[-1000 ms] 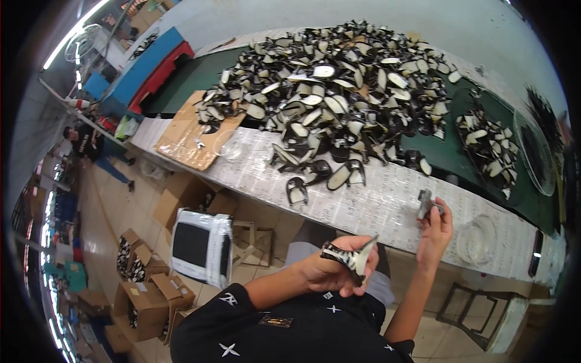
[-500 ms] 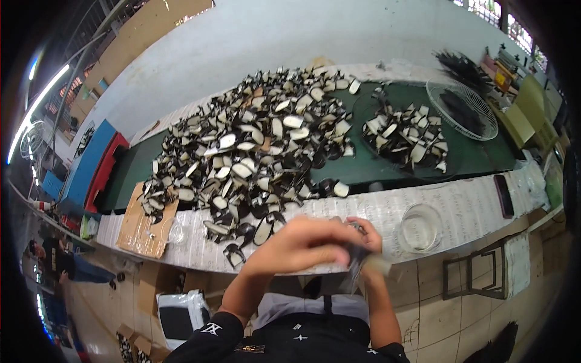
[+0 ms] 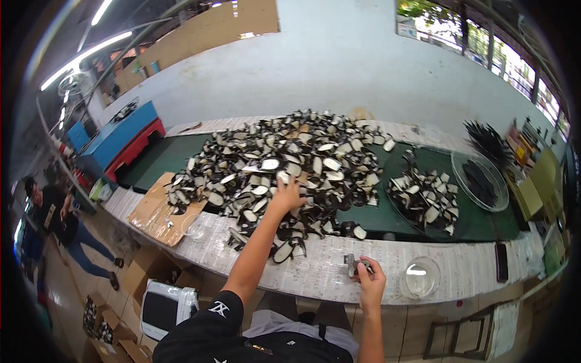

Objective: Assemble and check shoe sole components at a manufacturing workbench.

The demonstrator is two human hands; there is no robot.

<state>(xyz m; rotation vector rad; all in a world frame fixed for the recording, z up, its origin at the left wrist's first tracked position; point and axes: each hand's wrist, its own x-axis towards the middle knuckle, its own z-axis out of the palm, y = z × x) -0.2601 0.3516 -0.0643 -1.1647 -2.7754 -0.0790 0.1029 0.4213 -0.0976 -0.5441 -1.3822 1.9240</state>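
My left hand (image 3: 288,196) reaches into the large pile of black pieces with pale cream faces (image 3: 330,169). Its fingers are spread, with the fingertips against a pale piece; no firm grip shows. Near the front edge of the table, my right hand (image 3: 371,279) is closed around a small grey metal block-like tool (image 3: 356,265). The tool's exact kind is too small to make out. To the right, a smaller heap of the same black-and-cream pieces (image 3: 426,196) lies on a round clear tray (image 3: 399,212).
A clear round bowl (image 3: 420,279) stands right of my right hand, with a dark phone-like slab (image 3: 502,262) farther right. Cardboard (image 3: 158,213) lies at the left. Dark strips fill a clear basket (image 3: 507,202) at the back right. Another person (image 3: 63,218) stands at far left.
My left hand has moved from beside my right hand, forward and left, onto the pile. My right hand keeps near the table's front edge. The view has tilted upward.
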